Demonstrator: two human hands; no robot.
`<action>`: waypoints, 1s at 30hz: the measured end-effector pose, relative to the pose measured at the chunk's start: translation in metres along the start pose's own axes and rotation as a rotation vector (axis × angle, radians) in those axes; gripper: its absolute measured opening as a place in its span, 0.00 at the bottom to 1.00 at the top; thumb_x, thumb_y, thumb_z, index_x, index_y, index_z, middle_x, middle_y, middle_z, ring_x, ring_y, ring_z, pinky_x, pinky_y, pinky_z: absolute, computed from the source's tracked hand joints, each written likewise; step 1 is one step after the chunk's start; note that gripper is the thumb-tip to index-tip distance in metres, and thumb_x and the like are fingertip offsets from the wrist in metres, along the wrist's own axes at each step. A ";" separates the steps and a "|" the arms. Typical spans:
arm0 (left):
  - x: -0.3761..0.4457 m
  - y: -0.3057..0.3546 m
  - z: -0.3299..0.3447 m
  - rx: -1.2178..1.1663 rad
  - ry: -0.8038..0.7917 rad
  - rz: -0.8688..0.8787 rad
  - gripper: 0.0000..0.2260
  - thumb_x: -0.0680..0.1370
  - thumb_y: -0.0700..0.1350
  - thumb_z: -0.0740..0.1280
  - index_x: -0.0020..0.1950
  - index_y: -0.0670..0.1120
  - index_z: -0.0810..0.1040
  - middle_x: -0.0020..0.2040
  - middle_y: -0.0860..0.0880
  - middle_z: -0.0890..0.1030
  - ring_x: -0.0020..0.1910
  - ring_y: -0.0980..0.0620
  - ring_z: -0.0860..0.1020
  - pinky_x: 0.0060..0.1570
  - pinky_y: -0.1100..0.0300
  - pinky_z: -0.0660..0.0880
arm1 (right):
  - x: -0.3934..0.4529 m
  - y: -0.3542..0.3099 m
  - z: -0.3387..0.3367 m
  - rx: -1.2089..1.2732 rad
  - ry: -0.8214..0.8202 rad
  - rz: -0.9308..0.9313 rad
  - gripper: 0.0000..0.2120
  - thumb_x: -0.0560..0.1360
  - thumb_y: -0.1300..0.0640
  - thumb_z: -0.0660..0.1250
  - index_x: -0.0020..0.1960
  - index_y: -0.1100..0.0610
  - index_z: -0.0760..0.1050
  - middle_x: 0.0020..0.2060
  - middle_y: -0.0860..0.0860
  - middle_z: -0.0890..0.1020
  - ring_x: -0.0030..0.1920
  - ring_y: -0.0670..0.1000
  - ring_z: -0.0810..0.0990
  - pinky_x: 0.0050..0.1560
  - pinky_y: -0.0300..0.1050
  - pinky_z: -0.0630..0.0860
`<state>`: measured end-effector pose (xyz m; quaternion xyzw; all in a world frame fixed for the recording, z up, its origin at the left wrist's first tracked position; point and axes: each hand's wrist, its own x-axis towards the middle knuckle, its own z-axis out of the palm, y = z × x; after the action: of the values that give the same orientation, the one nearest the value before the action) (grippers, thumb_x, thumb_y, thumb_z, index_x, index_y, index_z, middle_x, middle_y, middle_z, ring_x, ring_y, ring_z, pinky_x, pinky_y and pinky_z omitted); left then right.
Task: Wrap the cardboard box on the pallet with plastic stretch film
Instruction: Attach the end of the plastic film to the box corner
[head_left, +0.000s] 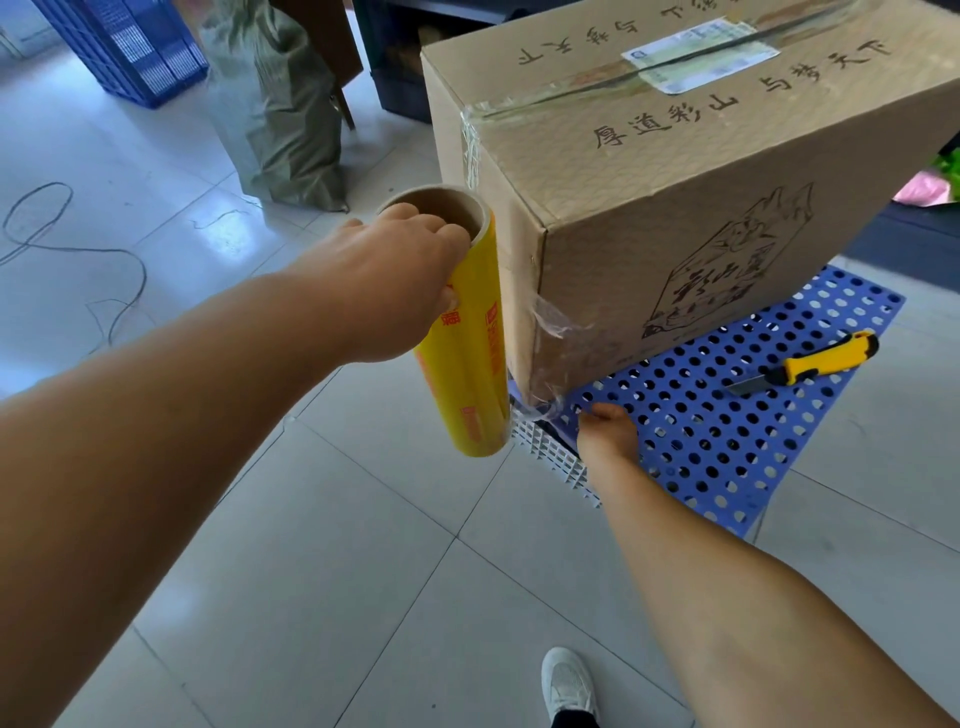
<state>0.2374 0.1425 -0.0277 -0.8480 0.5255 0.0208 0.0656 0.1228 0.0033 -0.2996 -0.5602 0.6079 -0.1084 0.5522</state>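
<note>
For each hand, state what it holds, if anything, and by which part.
The left hand grips the roll of stretch film at its top end, fingers over the tube's rim. The right hand pinches the loose film end at the box's bottom corner.

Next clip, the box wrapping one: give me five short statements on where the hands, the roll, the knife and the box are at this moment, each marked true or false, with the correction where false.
1. The left hand grips the yellow film roll near its top end, fingers hooked into the core. True.
2. The roll lies flat on the floor. False: it is held roughly upright against the corner of the cardboard box.
3. The right hand is down at the box's lower corner, by the loose film end. True.
4. The utility knife is in the right hand. False: it lies on the blue pallet, apart from both hands.
5. Film already covers the whole box. False: only a crumpled strip shows at the near corner.
</note>
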 end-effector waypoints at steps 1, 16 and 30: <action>0.001 0.000 0.001 0.016 0.010 -0.002 0.06 0.79 0.50 0.60 0.48 0.49 0.65 0.47 0.51 0.71 0.56 0.49 0.70 0.54 0.47 0.72 | 0.000 -0.002 -0.003 -0.019 0.005 -0.033 0.12 0.79 0.62 0.60 0.62 0.59 0.75 0.45 0.58 0.78 0.40 0.57 0.72 0.40 0.47 0.68; 0.012 -0.005 0.006 0.022 0.009 -0.040 0.05 0.79 0.49 0.59 0.49 0.49 0.66 0.45 0.53 0.68 0.56 0.49 0.70 0.53 0.50 0.70 | -0.042 -0.065 -0.007 0.218 -0.110 -0.519 0.10 0.74 0.65 0.65 0.35 0.59 0.78 0.26 0.51 0.78 0.31 0.50 0.75 0.37 0.45 0.75; 0.025 -0.017 0.011 0.073 0.075 0.084 0.08 0.78 0.47 0.61 0.56 0.47 0.71 0.51 0.49 0.76 0.55 0.47 0.72 0.54 0.48 0.70 | -0.085 -0.130 -0.039 0.795 -0.267 -0.122 0.11 0.79 0.56 0.62 0.39 0.56 0.75 0.33 0.51 0.78 0.35 0.48 0.77 0.41 0.43 0.75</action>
<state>0.2640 0.1293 -0.0395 -0.8223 0.5633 -0.0275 0.0758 0.1445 0.0068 -0.1410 -0.3478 0.4074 -0.2935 0.7918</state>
